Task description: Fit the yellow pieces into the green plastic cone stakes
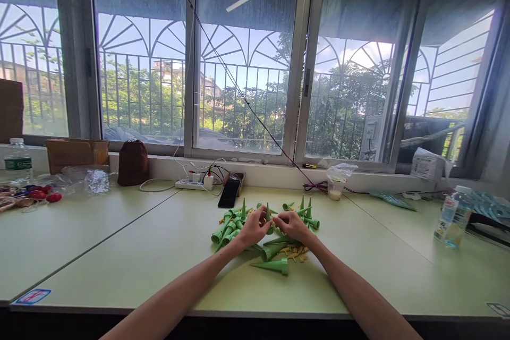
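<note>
A heap of green plastic cone-shaped spikes (229,227) lies on the pale green table (119,244), with several small yellow pieces (292,251) among them. One green cone (273,265) lies apart at the near side. My left hand (255,227) and my right hand (291,224) meet over the heap with fingers curled together. Between their fingertips is a green cone (270,221); both hands grip it.
A black phone (229,193) and a power strip (194,183) sit by the window sill. A water bottle (452,218) stands at the right, another bottle (18,160) and a cardboard box (75,153) at the left. A brown pouch (133,162) stands by the box.
</note>
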Motion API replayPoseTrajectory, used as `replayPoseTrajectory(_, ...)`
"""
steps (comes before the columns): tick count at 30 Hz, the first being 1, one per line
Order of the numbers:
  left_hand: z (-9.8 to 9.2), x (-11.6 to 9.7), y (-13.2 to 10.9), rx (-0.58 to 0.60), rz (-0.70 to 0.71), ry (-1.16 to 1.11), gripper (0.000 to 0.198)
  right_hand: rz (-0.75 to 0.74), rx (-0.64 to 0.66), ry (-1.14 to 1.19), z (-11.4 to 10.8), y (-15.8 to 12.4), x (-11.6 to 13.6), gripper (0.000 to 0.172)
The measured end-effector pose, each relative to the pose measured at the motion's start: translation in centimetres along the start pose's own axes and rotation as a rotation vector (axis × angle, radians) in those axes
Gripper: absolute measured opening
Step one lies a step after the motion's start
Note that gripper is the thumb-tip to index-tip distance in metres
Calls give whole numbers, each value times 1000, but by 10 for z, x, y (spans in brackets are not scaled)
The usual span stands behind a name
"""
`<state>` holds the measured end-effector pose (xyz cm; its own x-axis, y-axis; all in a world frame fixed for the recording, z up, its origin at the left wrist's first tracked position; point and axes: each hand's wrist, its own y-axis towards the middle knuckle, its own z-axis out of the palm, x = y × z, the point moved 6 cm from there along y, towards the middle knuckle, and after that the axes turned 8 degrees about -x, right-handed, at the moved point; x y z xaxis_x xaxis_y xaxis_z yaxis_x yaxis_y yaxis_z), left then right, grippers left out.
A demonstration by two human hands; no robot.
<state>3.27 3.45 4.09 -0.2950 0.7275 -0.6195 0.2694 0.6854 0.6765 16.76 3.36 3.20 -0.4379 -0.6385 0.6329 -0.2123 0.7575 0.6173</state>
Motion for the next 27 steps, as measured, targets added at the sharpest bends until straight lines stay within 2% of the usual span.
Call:
replayPoseTrajectory(11, 2, -3, -3, 32, 55, 37, 14, -41, -49, -77, 1, 1, -3, 53)
replayPoseTrajectory(17, 2, 0, -2, 11, 40, 41, 13, -95, -127, -160, 1, 2, -3, 51)
replayPoseTrajectory(27, -5, -1, 4, -62, -14, 30, 11, -71, -143, -110, -4, -1, 10, 23)
